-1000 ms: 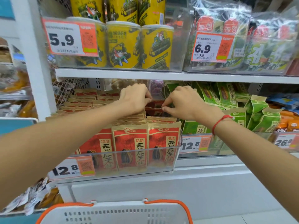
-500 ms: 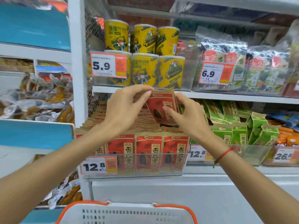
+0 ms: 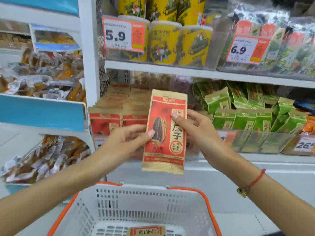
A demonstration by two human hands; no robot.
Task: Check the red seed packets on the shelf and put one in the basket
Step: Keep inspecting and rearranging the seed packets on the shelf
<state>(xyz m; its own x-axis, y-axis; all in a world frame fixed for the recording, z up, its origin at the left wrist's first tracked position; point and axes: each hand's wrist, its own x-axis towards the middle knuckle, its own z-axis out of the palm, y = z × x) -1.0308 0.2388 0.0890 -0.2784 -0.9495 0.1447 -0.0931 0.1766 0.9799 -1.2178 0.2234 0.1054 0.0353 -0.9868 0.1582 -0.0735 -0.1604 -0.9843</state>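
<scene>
Shelf: sitting behind the packet — now lifted clear, above the basket.
Left hand, right hand: both pinching it — dropping in comes next.

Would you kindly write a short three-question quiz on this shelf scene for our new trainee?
1. True or false: both hands, left hand and right hand, hold the red seed packet.
2. Which price tag hangs before the yellow tubs: A) 5.9, B) 6.9, C) 12.8?
3. Fill in: the white basket with orange handles already holds one ____ packet.

Key: 1 true; 2 A, the 5.9 tag; 3 red.
</scene>
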